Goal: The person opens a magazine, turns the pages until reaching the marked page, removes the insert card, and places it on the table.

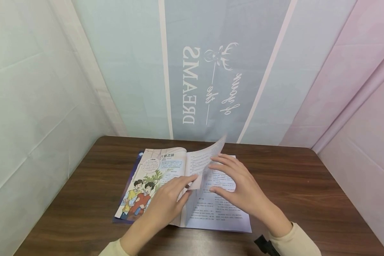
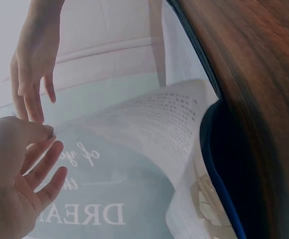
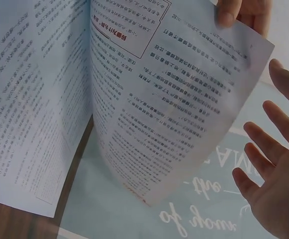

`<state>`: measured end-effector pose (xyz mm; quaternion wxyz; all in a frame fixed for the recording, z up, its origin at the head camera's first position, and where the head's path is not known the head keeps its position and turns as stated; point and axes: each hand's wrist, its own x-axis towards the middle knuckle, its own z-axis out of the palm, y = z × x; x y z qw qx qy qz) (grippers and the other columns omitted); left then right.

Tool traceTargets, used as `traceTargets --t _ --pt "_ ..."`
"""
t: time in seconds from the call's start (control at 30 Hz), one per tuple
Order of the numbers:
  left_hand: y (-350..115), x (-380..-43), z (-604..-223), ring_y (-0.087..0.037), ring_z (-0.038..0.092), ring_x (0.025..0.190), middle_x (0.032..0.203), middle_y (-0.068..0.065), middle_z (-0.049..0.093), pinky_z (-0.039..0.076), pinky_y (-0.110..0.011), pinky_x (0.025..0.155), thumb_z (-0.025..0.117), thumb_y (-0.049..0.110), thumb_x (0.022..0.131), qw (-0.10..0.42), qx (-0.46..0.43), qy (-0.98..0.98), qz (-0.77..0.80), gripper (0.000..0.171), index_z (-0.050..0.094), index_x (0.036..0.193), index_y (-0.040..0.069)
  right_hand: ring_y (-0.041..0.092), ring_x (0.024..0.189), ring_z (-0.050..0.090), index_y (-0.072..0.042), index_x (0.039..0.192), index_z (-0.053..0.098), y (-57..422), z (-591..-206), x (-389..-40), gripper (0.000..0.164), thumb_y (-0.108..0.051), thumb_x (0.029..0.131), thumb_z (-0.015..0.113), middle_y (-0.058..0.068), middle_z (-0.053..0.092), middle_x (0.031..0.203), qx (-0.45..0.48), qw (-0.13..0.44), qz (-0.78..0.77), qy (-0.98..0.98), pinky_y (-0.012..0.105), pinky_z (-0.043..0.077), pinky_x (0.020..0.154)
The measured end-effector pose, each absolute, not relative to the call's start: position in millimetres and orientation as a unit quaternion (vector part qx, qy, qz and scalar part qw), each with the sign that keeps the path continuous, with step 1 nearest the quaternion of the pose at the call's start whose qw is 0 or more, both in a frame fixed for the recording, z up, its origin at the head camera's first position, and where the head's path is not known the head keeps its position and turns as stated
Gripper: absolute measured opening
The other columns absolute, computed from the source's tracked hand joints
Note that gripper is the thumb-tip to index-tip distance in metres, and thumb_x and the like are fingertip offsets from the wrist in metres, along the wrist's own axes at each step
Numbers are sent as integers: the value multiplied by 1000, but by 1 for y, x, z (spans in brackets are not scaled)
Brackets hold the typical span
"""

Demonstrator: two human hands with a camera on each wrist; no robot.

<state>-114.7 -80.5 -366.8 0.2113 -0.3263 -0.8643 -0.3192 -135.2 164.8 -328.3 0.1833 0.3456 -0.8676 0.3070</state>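
Note:
A magazine [image 1: 222, 213] lies spread on the table, with a cartoon of two figures on its left-hand page. One printed page [image 1: 199, 161] stands lifted near the fold and curves upward. My left hand [image 1: 171, 195] pinches this page by its near edge between thumb and finger; the left wrist view shows the pinch with the other fingers [image 2: 52, 186] loosely spread. Over the right-hand side of the magazine is my right hand [image 1: 240, 183], its fingers spread and holding nothing. In the right wrist view, those fingers [image 3: 266, 162] are beside the lifted page's free edge, a gap between them.
The dark wood-grain table [image 1: 294, 185] extends around the magazine. Behind it hangs a pale blue-green curtain [image 1: 134, 71] with mirrored white lettering, and more fabric closes both sides. A black strap [image 1: 265, 245] shows near the right sleeve.

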Motion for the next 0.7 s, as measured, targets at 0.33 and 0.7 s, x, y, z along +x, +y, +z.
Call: traceTargets --t 0.33,0.7 --pt "-98 -113 -379 -12 63 94 117 -2 66 56 -32 75 80 5 82 194 -255 -895 -311 68 50 143 11 28 134 44 -17 125 65 180 -347 -129 56 -19 74 88 0 57 138 322 168 311 -878 55 37 105" --pt "-120 -108 -390 -33 61 116 147 -17 48 55 -46 90 76 11 87 105 -143 -935 -306 81 31 154 9 26 131 46 -16 123 65 201 -372 -124 49 -16 78 85 2 58 136 328 136 319 -879 21 29 112"
